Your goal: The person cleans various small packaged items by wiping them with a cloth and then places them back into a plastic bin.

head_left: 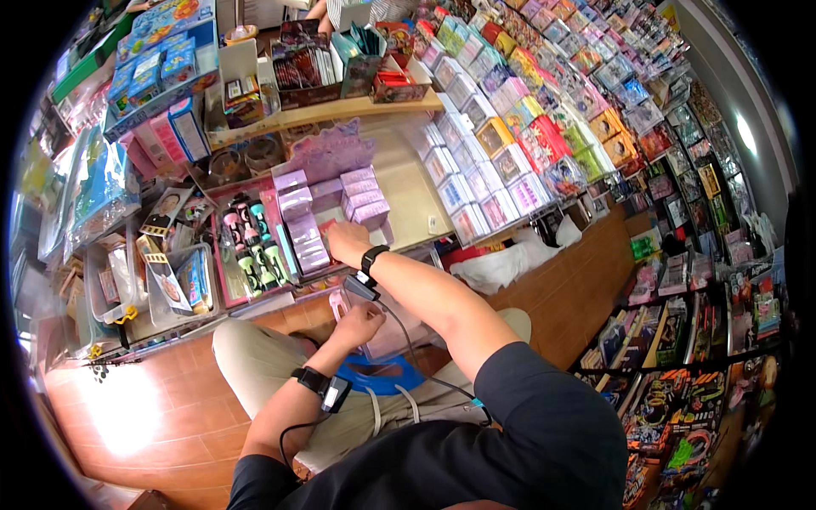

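My right hand [348, 243] reaches into a lavender display box [335, 150] with a decorated back panel. Its fingertips are near a small reddish surface [326, 228], and whether they grip anything is hidden. Stacks of small lavender boxes stand on both sides of it, a left stack [305, 239] and a right stack [366, 197]. Lower down, above my lap, my left hand [361, 326] has its fingers curled beside a clear plastic container [395, 335] and a pink handle-like part [337, 305]. I cannot tell whether it holds either. A blue plastic piece [376, 371] lies between my legs.
Left of the display box is a tray [220, 255] of black, pink and green small items. Clear plastic bins [153, 312] stand farther left. Card packs in rows [484, 153] fill the right side. A cable [408, 344] runs along my right arm. Stocked shelves [688, 357] stand at right.
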`<state>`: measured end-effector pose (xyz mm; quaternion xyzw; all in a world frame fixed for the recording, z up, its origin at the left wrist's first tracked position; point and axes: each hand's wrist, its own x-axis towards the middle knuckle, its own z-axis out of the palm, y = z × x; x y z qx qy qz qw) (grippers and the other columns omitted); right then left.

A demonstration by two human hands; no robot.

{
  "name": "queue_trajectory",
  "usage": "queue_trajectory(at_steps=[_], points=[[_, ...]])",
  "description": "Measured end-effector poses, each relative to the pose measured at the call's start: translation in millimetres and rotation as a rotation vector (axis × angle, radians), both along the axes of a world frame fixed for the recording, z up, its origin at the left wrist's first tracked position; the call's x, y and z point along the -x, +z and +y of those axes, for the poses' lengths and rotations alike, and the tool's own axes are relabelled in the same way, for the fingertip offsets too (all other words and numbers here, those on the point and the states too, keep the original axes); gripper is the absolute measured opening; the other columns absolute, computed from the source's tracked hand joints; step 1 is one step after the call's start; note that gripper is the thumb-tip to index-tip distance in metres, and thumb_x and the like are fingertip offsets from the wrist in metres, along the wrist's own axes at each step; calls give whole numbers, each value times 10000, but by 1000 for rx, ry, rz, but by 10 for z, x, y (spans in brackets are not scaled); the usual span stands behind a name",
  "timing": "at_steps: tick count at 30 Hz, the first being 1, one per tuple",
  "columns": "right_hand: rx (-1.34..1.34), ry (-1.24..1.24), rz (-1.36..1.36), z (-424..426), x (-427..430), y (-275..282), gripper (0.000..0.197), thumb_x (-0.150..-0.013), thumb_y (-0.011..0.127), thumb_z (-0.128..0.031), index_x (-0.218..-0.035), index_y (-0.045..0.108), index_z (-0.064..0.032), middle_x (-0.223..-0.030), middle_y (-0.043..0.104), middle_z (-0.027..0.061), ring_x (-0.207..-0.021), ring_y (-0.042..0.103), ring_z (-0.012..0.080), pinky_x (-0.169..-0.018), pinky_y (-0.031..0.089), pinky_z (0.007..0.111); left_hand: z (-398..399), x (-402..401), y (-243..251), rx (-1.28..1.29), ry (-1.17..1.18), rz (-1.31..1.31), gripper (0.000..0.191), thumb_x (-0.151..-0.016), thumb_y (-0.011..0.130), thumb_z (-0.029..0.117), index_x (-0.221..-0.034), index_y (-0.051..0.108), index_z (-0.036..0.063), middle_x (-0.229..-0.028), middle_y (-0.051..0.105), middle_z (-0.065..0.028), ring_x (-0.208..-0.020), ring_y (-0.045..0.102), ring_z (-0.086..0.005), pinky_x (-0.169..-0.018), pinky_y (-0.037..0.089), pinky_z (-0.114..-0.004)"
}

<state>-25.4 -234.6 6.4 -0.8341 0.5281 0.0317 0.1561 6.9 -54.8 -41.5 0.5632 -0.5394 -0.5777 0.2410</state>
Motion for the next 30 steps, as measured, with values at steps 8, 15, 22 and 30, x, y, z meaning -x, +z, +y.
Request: queue_trajectory(at_steps=[8, 15, 22, 30], points=[[2, -115, -164, 123, 282, 316, 205, -785, 662, -176, -875, 727, -4, -900, 714, 230, -865, 701, 399, -758, 562, 484, -5, 40, 124, -58, 6, 68, 348, -880, 630, 298, -997, 692, -24, -762, 696, -145, -711, 697, -228, -661, 535, -352], [-489, -348, -1017, 418, 947, 673, 254, -875, 745, -203, -1011, 706, 8, -848, 721, 78, -714, 685, 151, -531, 537, 288, -89, -31, 551, 3, 215, 233, 253, -953, 560, 204, -1010, 658, -22, -782, 695, -109, -631, 649, -165, -587, 515, -293], [-597, -405, -1039, 750, 1409, 912, 236, -899, 737, -203, -1040, 695, -18, -882, 718, 43, -694, 666, 101, -502, 517, 246, -244, -27, 856, -17, 542, 809, 317, -1031, 532, 288, -1151, 614, 6, -907, 689, -72, -768, 654, -125, -611, 489, -249], [-640, -439, -1136, 1006, 1581, 913, 234, -910, 727, -226, -996, 674, -14, -840, 688, 48, -661, 642, 106, -501, 516, 252, -287, -29, 658, 146, 468, 685, 193, -1011, 582, 165, -1037, 677, -1, -818, 675, -10, -646, 535, -42, -558, 379, -198]])
